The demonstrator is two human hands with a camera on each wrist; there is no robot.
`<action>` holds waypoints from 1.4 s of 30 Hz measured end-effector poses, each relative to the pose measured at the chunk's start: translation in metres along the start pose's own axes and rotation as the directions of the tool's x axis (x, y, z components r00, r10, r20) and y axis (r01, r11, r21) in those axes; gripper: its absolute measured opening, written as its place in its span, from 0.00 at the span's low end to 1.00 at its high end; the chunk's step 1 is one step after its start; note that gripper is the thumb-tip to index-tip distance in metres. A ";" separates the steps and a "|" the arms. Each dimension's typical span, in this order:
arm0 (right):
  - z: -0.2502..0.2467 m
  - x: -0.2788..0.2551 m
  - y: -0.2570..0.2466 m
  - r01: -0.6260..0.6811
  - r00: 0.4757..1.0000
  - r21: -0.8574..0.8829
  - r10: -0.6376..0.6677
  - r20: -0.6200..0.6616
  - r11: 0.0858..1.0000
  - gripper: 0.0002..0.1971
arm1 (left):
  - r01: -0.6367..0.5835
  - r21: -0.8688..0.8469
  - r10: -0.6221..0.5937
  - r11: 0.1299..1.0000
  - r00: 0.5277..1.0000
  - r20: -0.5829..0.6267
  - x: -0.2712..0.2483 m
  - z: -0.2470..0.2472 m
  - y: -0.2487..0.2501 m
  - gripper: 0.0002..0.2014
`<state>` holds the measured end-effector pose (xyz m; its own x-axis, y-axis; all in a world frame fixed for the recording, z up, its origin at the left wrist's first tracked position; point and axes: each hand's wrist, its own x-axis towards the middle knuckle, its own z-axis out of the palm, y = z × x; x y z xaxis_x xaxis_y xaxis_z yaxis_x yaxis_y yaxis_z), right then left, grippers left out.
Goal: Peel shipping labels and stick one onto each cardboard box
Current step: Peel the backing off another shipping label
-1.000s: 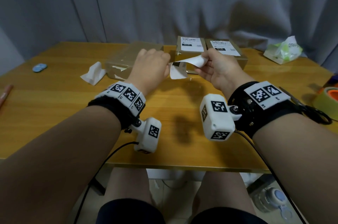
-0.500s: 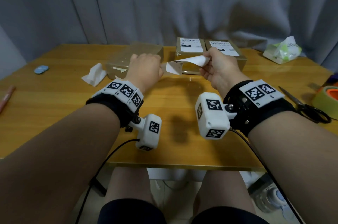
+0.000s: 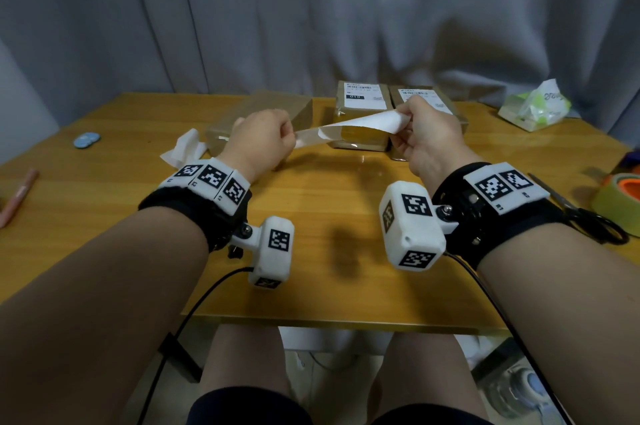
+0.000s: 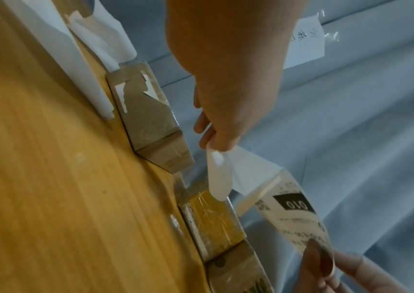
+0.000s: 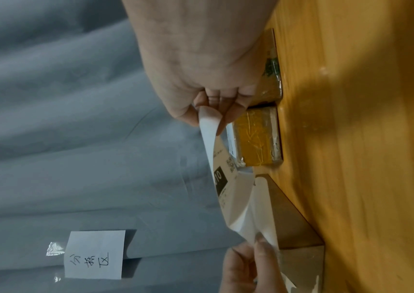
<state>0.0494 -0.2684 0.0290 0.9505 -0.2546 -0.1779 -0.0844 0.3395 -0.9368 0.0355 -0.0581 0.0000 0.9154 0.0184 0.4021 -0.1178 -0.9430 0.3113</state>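
Above the table's middle I hold a shipping label (image 3: pixel 367 120) and its backing paper (image 3: pixel 306 139), partly peeled apart. My right hand (image 3: pixel 401 119) pinches the printed label (image 4: pixel 297 216), marked "010". The thumb and fingers of my left hand (image 3: pixel 291 141) pinch the white backing paper (image 4: pixel 248 174). Three cardboard boxes stand in a row behind my hands. The left box (image 3: pixel 266 111) has a bare top. A label is stuck on the middle box (image 3: pixel 362 102). The right box (image 3: pixel 424 95) also carries one and is partly hidden by my right hand.
Crumpled white backing paper (image 3: pixel 183 147) lies left of the bare box. Blue discs (image 3: pixel 86 139) and a pink pen (image 3: pixel 19 197) are at far left. Scissors (image 3: pixel 585 218), a tape roll (image 3: pixel 618 204) and a tissue pack (image 3: pixel 533 105) are at right. A grey curtain hangs behind.
My hands have moved apart, the left one leftward. The label has come further off its backing and now stretches between them.
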 end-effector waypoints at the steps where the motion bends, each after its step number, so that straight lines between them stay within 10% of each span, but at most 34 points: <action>1: -0.001 0.001 0.000 0.001 1.000 -0.002 -0.001 -0.004 1.000 0.02 | 0.012 -0.034 -0.012 0.999 1.000 0.000 0.000 -0.001 -0.001 0.05; 4: -0.002 0.001 0.000 0.000 1.000 0.020 0.000 -0.002 1.000 0.03 | 0.094 -0.295 -0.100 0.951 0.995 -0.008 0.001 -0.005 -0.004 0.05; 9: -0.001 -0.003 -0.004 0.009 1.000 0.118 -0.010 0.012 0.993 0.05 | 0.194 -0.836 -0.223 0.514 0.971 0.088 -0.003 -0.016 0.000 0.06; 11: -0.001 -0.003 -0.006 0.017 1.000 0.150 -0.019 0.017 0.989 0.05 | 0.163 -0.868 -0.171 0.468 0.981 0.091 -0.004 -0.020 0.004 0.07; 16: 0.000 0.001 -0.007 0.020 0.998 0.120 -0.027 0.060 0.993 0.05 | 0.043 -0.835 0.031 0.549 0.997 0.072 -0.004 -0.024 0.004 0.11; 29: 0.009 0.003 -0.015 0.039 0.999 0.097 -0.041 0.027 0.995 0.06 | 0.078 -0.428 -0.152 0.901 0.978 -0.142 0.013 -0.005 -0.012 0.05; 42: -0.002 -0.008 -0.034 0.161 0.986 0.092 -0.164 0.033 0.983 0.05 | 0.316 -0.347 -0.315 0.883 0.947 0.060 -0.014 -0.026 -0.039 0.07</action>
<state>0.0440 -0.2796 0.0620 0.9607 -0.2773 -0.0115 0.0974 0.3757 -0.9216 0.0173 -0.0128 0.0047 0.9271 0.2948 0.2314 0.0513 -0.7115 0.7008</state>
